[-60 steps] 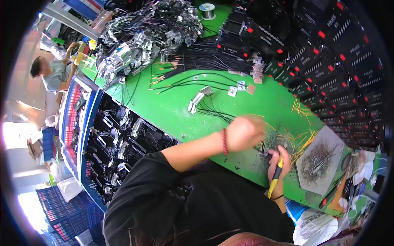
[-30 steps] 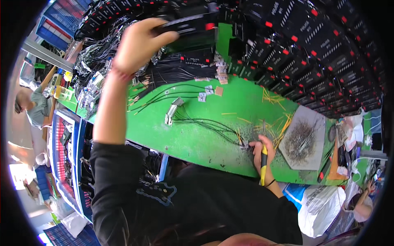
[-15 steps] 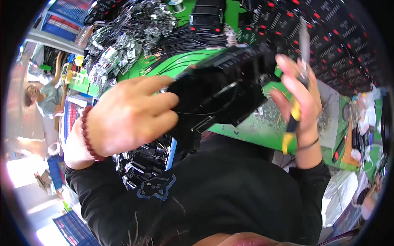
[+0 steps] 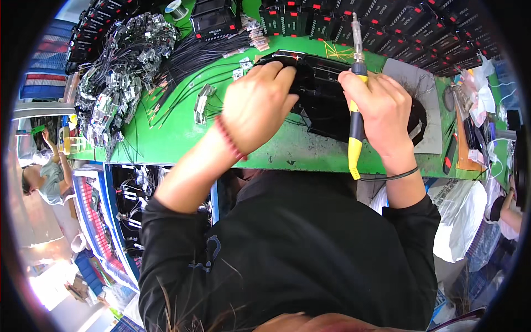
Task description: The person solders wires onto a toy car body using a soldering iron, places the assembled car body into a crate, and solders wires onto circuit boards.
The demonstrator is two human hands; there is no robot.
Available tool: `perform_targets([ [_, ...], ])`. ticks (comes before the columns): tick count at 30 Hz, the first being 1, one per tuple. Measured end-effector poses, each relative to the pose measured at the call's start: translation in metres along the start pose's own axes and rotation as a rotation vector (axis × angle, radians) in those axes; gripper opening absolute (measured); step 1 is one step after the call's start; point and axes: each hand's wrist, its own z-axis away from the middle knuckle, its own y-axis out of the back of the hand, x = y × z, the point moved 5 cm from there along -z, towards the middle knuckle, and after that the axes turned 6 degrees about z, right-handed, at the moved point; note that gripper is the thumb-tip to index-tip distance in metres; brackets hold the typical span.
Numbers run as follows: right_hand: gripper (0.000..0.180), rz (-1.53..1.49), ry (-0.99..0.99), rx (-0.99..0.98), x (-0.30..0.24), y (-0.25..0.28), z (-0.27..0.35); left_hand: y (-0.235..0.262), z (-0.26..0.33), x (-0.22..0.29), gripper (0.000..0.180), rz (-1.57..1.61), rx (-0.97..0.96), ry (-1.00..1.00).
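Both hands of the wearer, backs uppermost, meet at a black plastic shell (image 4: 321,91), which lies between them above the front part of the green bench (image 4: 271,157). The left forearm slants up and rightward from a black sleeve (image 4: 174,221); a red beaded bracelet (image 4: 228,138) rings its wrist. The left hand (image 4: 260,99) is closed over the shell's left end, its fingers bent across the upper edge and its thumb extended along the near side; the fingertips are largely hidden. The right forearm rises more steeply, leaning slightly left. The right hand (image 4: 379,105) is closed around a yellow-and-black soldering iron (image 4: 355,130), the thumb pressed near its collar and the other fingers curled beside the shell; whether these also grip the shell cannot be told. The iron's metal tip points away from the body, its yellow tail toward it. The shell's right end overlaps a grey board (image 4: 434,113). Left of the left hand, well apart from the shell, lies a small silver part (image 4: 203,104).
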Motion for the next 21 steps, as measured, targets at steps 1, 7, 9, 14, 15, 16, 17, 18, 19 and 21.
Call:
perform_targets([
  [1, 0.016, -0.019, -0.023, -0.005, 0.002, 0.001, 0.001, -0.017, -0.006, -0.003, 0.034, 0.039, 0.020, 0.031],
  [7, 0.019, -0.075, 0.072, 0.107, 0.034, -0.029, 0.003, -0.039, -0.010, -0.020, 0.017, 0.343, 0.467, -0.099],
  [9, 0.020, -0.070, 0.201, 0.211, 0.058, -0.055, -0.002, -0.044, -0.005, -0.022, 0.015, 0.582, 0.489, 0.013],
  [14, 0.014, -0.088, 0.419, 0.195, 0.063, -0.085, -0.022, -0.069, -0.005, -0.041, 0.014, 0.494, 0.329, -0.025],
  [15, 0.012, -0.170, 0.380, 0.203, 0.063, -0.093, -0.020, -0.075, -0.001, -0.039, 0.015, 0.492, 0.308, -0.034],
  [16, 0.013, -0.217, 0.316, 0.225, 0.065, -0.096, -0.018, -0.080, 0.002, -0.036, 0.016, 0.491, 0.285, -0.046],
  [17, 0.014, -0.261, 0.249, 0.245, 0.066, -0.098, -0.016, -0.084, 0.004, -0.031, 0.017, 0.516, 0.242, -0.027],
  [18, 0.022, -0.477, 0.302, 0.824, 0.089, -0.132, 0.006, -0.092, 0.000, -0.019, 0.017, 0.529, 0.198, -0.085],
  [19, 0.027, -0.278, 0.265, 0.512, 0.064, -0.112, -0.012, -0.095, 0.009, -0.025, 0.016, 0.513, 0.195, -0.069],
  [21, 0.036, -0.445, 0.117, 0.983, 0.061, -0.118, -0.003, -0.102, 0.010, -0.024, 0.015, 0.517, 0.163, -0.071],
])
